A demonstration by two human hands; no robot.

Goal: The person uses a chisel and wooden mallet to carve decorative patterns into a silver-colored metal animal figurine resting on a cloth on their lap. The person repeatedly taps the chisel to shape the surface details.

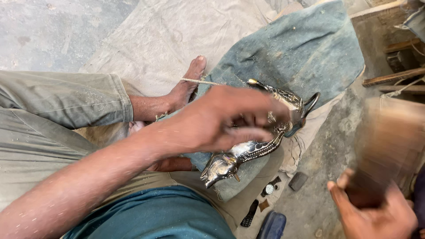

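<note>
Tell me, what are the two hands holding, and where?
The left hand presses on the middle of a shiny metal animal figure. The right hand grips the lower end of a blurred wooden tool.

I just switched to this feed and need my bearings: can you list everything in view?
Metal fish-shaped figure: one, silver and dark, on the blue cloth under the left hand.
Blue cloth: one, over the lap.
Grey sheet: one, on the floor.
Wristwatch: one, dark, on the floor.
Wooden mallet: one, brown, blurred.
Bare foot: one, on the sheet.
Left hand: on the figure.
Right hand: grips the mallet.
</note>
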